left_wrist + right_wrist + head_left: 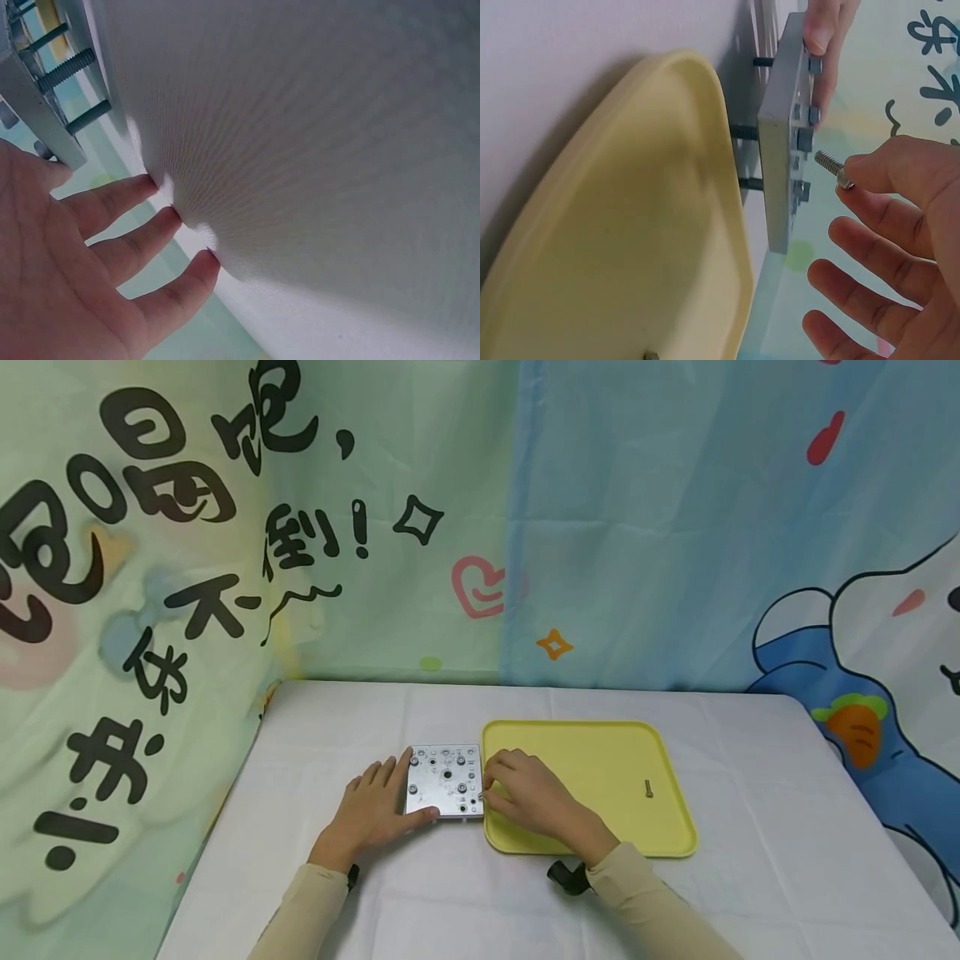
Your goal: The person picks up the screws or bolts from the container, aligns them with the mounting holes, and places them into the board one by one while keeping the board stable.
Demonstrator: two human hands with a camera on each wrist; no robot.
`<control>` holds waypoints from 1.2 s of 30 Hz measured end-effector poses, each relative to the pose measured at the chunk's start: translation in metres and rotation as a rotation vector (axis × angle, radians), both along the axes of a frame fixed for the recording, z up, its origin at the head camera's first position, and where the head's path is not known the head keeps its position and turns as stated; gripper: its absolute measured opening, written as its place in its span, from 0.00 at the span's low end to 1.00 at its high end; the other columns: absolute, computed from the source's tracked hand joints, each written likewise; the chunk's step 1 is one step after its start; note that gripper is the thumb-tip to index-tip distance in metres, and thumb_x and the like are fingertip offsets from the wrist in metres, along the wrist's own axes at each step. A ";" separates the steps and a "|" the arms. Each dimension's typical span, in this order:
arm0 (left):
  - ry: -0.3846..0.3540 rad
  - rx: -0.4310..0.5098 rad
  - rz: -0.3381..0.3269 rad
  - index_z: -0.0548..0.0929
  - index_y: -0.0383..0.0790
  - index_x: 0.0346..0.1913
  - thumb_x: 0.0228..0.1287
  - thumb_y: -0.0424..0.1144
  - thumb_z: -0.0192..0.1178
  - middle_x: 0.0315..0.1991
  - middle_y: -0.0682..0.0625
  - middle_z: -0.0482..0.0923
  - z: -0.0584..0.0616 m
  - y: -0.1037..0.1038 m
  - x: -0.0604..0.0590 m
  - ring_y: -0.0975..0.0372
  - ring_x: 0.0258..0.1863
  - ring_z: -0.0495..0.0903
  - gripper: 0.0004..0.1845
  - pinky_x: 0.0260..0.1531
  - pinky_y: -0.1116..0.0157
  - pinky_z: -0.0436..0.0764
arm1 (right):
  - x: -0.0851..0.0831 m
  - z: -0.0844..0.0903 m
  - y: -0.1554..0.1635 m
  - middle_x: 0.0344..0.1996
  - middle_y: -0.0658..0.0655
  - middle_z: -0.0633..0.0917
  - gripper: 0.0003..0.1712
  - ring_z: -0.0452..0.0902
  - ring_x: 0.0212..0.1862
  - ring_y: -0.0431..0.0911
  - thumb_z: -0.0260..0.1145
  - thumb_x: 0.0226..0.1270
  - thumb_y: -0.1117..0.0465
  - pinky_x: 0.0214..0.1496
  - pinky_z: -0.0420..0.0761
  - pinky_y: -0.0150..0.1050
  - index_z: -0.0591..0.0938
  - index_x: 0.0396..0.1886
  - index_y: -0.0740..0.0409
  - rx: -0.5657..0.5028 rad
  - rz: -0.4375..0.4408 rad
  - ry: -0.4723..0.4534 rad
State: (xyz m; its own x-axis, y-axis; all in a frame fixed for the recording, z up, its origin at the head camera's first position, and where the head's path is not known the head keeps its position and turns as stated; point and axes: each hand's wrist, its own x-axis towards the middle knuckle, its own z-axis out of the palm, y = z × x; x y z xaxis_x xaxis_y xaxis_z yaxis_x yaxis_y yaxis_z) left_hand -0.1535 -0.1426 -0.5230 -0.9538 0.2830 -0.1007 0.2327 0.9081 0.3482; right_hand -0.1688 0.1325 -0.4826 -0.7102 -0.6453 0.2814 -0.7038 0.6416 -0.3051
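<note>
A square silver metal plate (435, 779) stands raised off the table on the shanks of several bolts, whose heads show on its top. My left hand (371, 812) lies at its left side, index finger along the far left corner and thumb on the near edge. The other left fingers (127, 251) are spread, their tips pressing into the cloth. Between thumb and index finger my right hand (531, 793) pinches a loose bolt (830, 163), its threaded end pointing toward the plate's right edge. The other right fingers (870, 296) stay loosely bent and hold nothing.
A yellow tray (570, 735) sits right beside the plate, under the right hand. One more bolt (648, 788) lies in its right part. White cloth (757, 793) covers the table, and printed curtains (637, 527) hang behind and at the left.
</note>
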 end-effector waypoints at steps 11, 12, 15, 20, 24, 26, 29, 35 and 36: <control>0.003 -0.003 -0.005 0.50 0.44 0.81 0.57 0.79 0.50 0.73 0.35 0.60 -0.002 0.000 -0.001 0.39 0.71 0.59 0.58 0.64 0.39 0.63 | 0.000 -0.009 -0.009 0.37 0.50 0.80 0.04 0.76 0.39 0.47 0.72 0.61 0.61 0.40 0.78 0.44 0.83 0.31 0.52 0.023 0.009 0.013; 0.001 -0.003 -0.004 0.50 0.44 0.81 0.57 0.80 0.50 0.74 0.35 0.60 -0.002 0.000 -0.001 0.39 0.71 0.59 0.59 0.64 0.39 0.63 | 0.000 -0.009 -0.009 0.37 0.50 0.80 0.04 0.76 0.39 0.47 0.72 0.61 0.61 0.39 0.78 0.44 0.83 0.30 0.52 0.025 0.009 0.015; -0.004 -0.007 -0.002 0.50 0.45 0.81 0.57 0.80 0.49 0.74 0.35 0.60 -0.002 0.000 -0.001 0.40 0.72 0.59 0.59 0.64 0.39 0.63 | 0.000 -0.011 -0.009 0.36 0.50 0.80 0.04 0.76 0.39 0.47 0.71 0.61 0.61 0.39 0.78 0.44 0.83 0.30 0.52 0.029 0.006 0.021; -0.006 -0.007 0.000 0.50 0.45 0.81 0.57 0.80 0.49 0.74 0.35 0.60 -0.003 -0.001 -0.001 0.40 0.72 0.59 0.59 0.64 0.39 0.63 | 0.000 -0.010 -0.010 0.36 0.50 0.80 0.03 0.76 0.39 0.47 0.71 0.62 0.61 0.39 0.78 0.44 0.83 0.30 0.52 0.032 0.007 0.037; -0.004 -0.009 0.001 0.50 0.45 0.81 0.57 0.80 0.49 0.74 0.36 0.60 -0.003 -0.001 -0.001 0.40 0.72 0.59 0.59 0.64 0.39 0.63 | 0.000 -0.008 -0.012 0.36 0.50 0.80 0.03 0.76 0.39 0.47 0.70 0.63 0.61 0.38 0.78 0.43 0.83 0.31 0.52 0.032 0.014 0.046; -0.004 -0.009 0.002 0.50 0.45 0.81 0.57 0.80 0.49 0.74 0.36 0.60 -0.003 -0.001 -0.001 0.40 0.72 0.59 0.58 0.64 0.39 0.63 | 0.000 -0.007 -0.013 0.36 0.50 0.80 0.02 0.76 0.39 0.46 0.69 0.63 0.61 0.38 0.78 0.43 0.83 0.31 0.52 0.031 0.016 0.045; -0.007 -0.008 0.001 0.50 0.46 0.81 0.57 0.80 0.49 0.74 0.36 0.60 -0.003 -0.001 -0.001 0.40 0.72 0.59 0.58 0.64 0.39 0.63 | 0.001 -0.006 -0.014 0.37 0.50 0.81 0.02 0.77 0.40 0.47 0.69 0.63 0.61 0.39 0.78 0.43 0.83 0.31 0.52 0.031 0.016 0.043; -0.008 -0.007 0.002 0.50 0.46 0.81 0.57 0.80 0.49 0.74 0.36 0.60 -0.002 -0.001 -0.001 0.40 0.72 0.59 0.58 0.64 0.40 0.63 | 0.001 -0.006 -0.015 0.38 0.50 0.81 0.03 0.77 0.41 0.47 0.70 0.63 0.63 0.40 0.79 0.43 0.84 0.31 0.52 0.041 0.029 0.055; -0.007 -0.008 0.002 0.50 0.46 0.81 0.57 0.80 0.49 0.74 0.36 0.60 -0.002 -0.001 -0.001 0.40 0.72 0.59 0.58 0.64 0.40 0.63 | 0.001 -0.006 -0.015 0.38 0.50 0.81 0.03 0.77 0.41 0.47 0.70 0.63 0.63 0.40 0.79 0.43 0.84 0.31 0.52 0.041 0.032 0.058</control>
